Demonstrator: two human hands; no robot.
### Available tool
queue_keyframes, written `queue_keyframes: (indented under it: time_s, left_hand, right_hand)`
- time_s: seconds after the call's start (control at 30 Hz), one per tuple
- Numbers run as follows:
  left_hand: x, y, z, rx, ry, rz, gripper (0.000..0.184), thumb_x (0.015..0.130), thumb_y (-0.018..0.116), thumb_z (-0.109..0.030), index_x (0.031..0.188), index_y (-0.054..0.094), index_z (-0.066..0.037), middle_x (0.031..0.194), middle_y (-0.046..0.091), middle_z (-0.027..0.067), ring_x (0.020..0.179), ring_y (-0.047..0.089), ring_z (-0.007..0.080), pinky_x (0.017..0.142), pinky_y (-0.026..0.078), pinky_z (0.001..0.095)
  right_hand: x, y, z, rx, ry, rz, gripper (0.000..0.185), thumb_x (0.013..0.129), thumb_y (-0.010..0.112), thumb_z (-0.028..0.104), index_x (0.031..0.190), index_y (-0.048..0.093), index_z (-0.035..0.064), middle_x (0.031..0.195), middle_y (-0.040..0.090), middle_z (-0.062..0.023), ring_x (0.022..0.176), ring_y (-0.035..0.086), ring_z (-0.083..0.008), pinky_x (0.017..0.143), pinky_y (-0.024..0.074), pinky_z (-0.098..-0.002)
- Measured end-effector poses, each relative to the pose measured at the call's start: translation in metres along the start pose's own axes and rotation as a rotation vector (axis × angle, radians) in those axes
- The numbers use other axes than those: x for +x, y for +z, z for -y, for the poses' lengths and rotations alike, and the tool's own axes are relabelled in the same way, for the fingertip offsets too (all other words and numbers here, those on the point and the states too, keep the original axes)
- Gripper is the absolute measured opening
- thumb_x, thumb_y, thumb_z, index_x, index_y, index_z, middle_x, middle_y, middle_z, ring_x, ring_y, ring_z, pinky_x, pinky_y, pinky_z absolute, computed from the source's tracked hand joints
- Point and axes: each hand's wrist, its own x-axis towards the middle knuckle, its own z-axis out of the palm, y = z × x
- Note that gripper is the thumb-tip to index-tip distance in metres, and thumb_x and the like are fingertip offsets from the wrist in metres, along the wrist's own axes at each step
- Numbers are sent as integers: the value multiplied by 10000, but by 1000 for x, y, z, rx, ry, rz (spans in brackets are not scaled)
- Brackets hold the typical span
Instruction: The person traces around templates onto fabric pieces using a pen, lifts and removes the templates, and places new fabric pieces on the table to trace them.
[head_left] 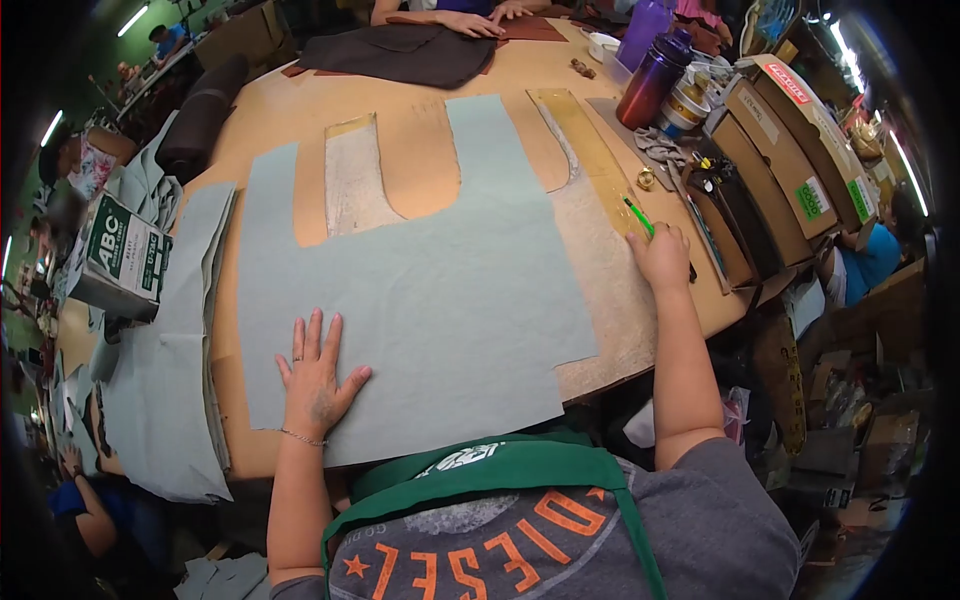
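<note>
A large pale blue-grey sheet of cut material (420, 300) lies flat in front of me, with notches along its far edge. My left hand (320, 375) rests palm down on its near left part, fingers spread. Beneath the sheet a worn, yellow-edged pattern board (610, 290) shows at the right and through the notches. My right hand (662, 258) is closed around a green pen (638, 215) above the board's right edge. The pen's tip points away from me; whether it touches the board I cannot tell.
Stacked grey sheets (165, 370) and an ABC box (122, 250) stand at the left. Dark cloth (400, 55) lies at the far side by another person's hands (490, 22). Along the right are a red-purple bottle (655, 80), a tape roll (646, 179) and cardboard boxes (765, 150).
</note>
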Motion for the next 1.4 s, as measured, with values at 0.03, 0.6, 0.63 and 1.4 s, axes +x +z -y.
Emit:
queue_keyframes:
  time_s: [0.03, 0.6, 0.63, 1.4]
  left_hand:
    - [-3, 0, 2, 5, -5, -3, 767, 718, 531, -558, 1333, 283, -173, 1411, 168, 93, 1300, 118, 322, 907, 136, 676]
    - [-12, -3, 10, 6, 14, 6, 877, 649, 511, -668, 1347, 244, -208, 1413, 124, 125, 1296, 80, 364, 902, 156, 678]
    - [-12, -2, 11, 7, 11, 10, 877, 645, 516, -668, 1345, 250, -213, 1414, 122, 124, 1297, 79, 363, 901, 154, 680]
    - [46, -37, -152, 40, 569, 388, 730, 739, 373, -678, 1212, 453, -129, 1255, 405, 123, 1180, 347, 353, 925, 154, 660]
  right_hand:
    - [6, -1, -1, 35, 50, 59, 451, 702, 653, 368, 885, 576, -37, 873, 565, -218, 831, 543, -341, 741, 435, -410]
    - [119, -94, -118, 1289, -117, 160, 352, 821, 577, 142, 1146, 480, 48, 929, 554, -2, 804, 538, -117, 761, 419, -240]
    - [117, -113, -116, 1231, -128, 92, 330, 824, 575, 143, 1129, 502, 40, 894, 557, -1, 774, 534, -104, 736, 421, -240]
    - [24, -145, -28, 1328, 80, -908, 218, 770, 645, 85, 949, 555, 1, 973, 596, -80, 831, 529, -121, 771, 399, -242]
